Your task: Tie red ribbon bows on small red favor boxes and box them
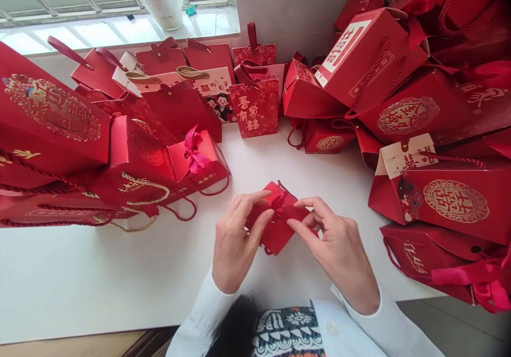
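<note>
A small red gift box [275,229] with a red ribbon at its top is held over the white table [99,272], near the front edge. My left hand [235,240] grips its left side, thumb and fingers closed on it. On the box's right, my right hand [339,250] pinches the ribbon and top flap between thumb and fingertips. Both sleeves are white.
Many red gift bags and boxes ring the table: a pile at the left [59,149], a row along the back wall [253,107], a stack at the right [439,187]. A box with a pink bow [197,160] lies left of centre. A window is behind.
</note>
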Demonstrator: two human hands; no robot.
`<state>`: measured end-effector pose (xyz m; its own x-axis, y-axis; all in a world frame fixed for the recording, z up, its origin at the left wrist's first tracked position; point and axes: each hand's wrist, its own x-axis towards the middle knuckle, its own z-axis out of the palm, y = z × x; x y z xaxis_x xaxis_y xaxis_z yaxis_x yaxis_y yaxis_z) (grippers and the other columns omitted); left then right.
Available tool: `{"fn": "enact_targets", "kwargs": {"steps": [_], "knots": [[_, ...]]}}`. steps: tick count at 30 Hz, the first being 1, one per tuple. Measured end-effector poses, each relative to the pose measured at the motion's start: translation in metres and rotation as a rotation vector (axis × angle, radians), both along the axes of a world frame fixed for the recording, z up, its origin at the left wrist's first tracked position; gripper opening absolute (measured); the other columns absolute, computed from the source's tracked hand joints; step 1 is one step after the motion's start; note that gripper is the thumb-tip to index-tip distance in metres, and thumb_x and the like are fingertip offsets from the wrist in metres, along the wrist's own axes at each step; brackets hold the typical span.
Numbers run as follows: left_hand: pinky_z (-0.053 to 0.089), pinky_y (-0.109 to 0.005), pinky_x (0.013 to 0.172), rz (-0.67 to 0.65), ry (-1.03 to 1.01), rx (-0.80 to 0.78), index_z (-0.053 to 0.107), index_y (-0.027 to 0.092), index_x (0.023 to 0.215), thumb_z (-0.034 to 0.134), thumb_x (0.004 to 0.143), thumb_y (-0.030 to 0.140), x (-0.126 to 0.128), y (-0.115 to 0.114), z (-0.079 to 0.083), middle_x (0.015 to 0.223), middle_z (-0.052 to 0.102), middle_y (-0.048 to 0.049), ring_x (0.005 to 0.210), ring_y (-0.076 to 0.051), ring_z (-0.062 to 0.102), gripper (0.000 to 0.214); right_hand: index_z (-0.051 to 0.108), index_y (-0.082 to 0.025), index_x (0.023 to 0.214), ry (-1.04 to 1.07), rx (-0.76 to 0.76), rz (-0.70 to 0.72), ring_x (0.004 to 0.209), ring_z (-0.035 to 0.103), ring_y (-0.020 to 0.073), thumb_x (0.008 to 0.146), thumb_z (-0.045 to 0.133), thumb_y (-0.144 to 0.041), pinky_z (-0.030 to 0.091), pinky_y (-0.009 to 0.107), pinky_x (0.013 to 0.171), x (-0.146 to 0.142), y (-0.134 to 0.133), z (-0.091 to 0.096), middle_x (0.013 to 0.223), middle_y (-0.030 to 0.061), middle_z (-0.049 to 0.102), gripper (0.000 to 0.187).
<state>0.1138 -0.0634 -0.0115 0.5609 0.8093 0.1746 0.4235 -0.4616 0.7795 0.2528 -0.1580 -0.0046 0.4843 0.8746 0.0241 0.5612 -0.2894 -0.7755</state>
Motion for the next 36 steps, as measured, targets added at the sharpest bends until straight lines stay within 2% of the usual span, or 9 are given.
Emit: {"fn": "enact_targets", "kwargs": {"steps": [2, 5, 9, 12, 18, 21, 25, 34, 36], "knots": [[0.047, -0.028, 0.078, 0.029, -0.016, 0.008, 0.055, 0.023, 0.115, 0.051, 0.091, 0.021, -0.010, 0.003, 0.005, 0.106, 0.062, -0.0044, 0.093, -0.015, 0.057, 0.024, 0.058, -0.023, 0.101, -0.180, 0.069, -0.021, 0.068, 0.059, 0.0163, 0.088, 0.059, -0.034, 0.044, 0.026, 0.059, 0.003, -0.002, 0.002, 0.077, -0.0011, 0.063, 0.017], [0.045, -0.032, 0.086, 0.008, 0.013, 0.106, 0.056, 0.023, 0.111, 0.056, 0.088, 0.017, -0.025, 0.010, 0.013, 0.110, 0.059, -0.0053, 0.103, -0.018, 0.054, 0.023, 0.060, -0.021, 0.100, -0.369, 0.221, -0.005, 0.087, 0.056, 0.0201, 0.090, 0.056, -0.024, 0.045, 0.031, 0.076, 0.003, -0.004, 0.005, 0.093, 0.0042, 0.062, 0.011], [0.041, -0.039, 0.093, -0.161, 0.149, 0.252, 0.062, 0.022, 0.094, 0.057, 0.086, 0.014, -0.036, 0.017, 0.015, 0.112, 0.054, -0.0066, 0.110, -0.022, 0.046, 0.012, 0.062, -0.021, 0.093, -0.369, 0.333, 0.114, 0.081, 0.053, 0.0182, 0.088, 0.057, -0.011, 0.044, 0.030, 0.076, -0.005, -0.001, 0.004, 0.086, 0.0032, 0.061, 0.012], [0.040, -0.042, 0.094, -0.214, 0.226, 0.298, 0.062, 0.021, 0.093, 0.057, 0.087, 0.018, -0.034, 0.019, 0.012, 0.113, 0.053, -0.0079, 0.111, -0.024, 0.041, 0.009, 0.061, -0.021, 0.093, -0.339, 0.341, 0.186, 0.078, 0.052, 0.0182, 0.088, 0.057, -0.010, 0.045, 0.032, 0.076, -0.012, 0.004, 0.000, 0.084, 0.0023, 0.063, 0.012], [0.041, -0.039, 0.091, -0.294, 0.221, 0.227, 0.059, 0.020, 0.090, 0.054, 0.089, 0.020, -0.027, 0.023, 0.008, 0.108, 0.054, -0.0076, 0.107, -0.023, 0.040, 0.006, 0.061, -0.021, 0.116, -0.369, 0.268, 0.350, 0.077, 0.053, 0.0181, 0.091, 0.051, -0.011, 0.045, 0.033, 0.072, -0.013, 0.010, -0.008, 0.085, 0.0047, 0.061, 0.028], [0.042, -0.035, 0.088, -0.291, 0.149, 0.063, 0.057, 0.019, 0.083, 0.054, 0.089, 0.024, -0.028, 0.028, 0.008, 0.104, 0.055, -0.0064, 0.102, -0.021, 0.045, 0.009, 0.063, -0.021, 0.112, -0.377, 0.255, 0.393, 0.075, 0.055, 0.0174, 0.093, 0.050, -0.012, 0.045, 0.032, 0.070, -0.012, 0.011, -0.012, 0.083, 0.0046, 0.061, 0.025], [0.044, -0.031, 0.080, -0.270, 0.006, -0.265, 0.055, 0.018, 0.077, 0.052, 0.089, 0.029, -0.026, 0.035, 0.005, 0.093, 0.054, -0.0045, 0.089, -0.017, 0.050, 0.016, 0.065, -0.021, 0.102, -0.340, 0.316, 0.346, 0.078, 0.059, 0.0172, 0.092, 0.050, -0.011, 0.046, 0.031, 0.072, -0.012, 0.012, -0.019, 0.085, 0.0042, 0.064, 0.021], [0.039, -0.022, 0.060, -0.161, -0.326, -0.966, 0.050, 0.017, 0.078, 0.051, 0.087, 0.034, -0.013, 0.036, -0.006, 0.080, 0.045, -0.0007, 0.068, -0.011, 0.043, 0.020, 0.069, -0.022, 0.088, -0.335, 0.424, 0.251, 0.067, 0.053, 0.0148, 0.088, 0.054, -0.007, 0.044, 0.029, 0.065, -0.015, 0.013, -0.029, 0.075, 0.0027, 0.061, 0.021], [0.038, -0.022, 0.058, -0.142, -0.343, -1.051, 0.051, 0.017, 0.080, 0.052, 0.086, 0.034, -0.011, 0.036, -0.008, 0.079, 0.046, -0.0005, 0.067, -0.010, 0.044, 0.019, 0.069, -0.023, 0.087, -0.340, 0.412, 0.233, 0.067, 0.053, 0.0147, 0.089, 0.053, -0.008, 0.044, 0.028, 0.066, -0.016, 0.013, -0.030, 0.075, 0.0023, 0.062, 0.021]]}}
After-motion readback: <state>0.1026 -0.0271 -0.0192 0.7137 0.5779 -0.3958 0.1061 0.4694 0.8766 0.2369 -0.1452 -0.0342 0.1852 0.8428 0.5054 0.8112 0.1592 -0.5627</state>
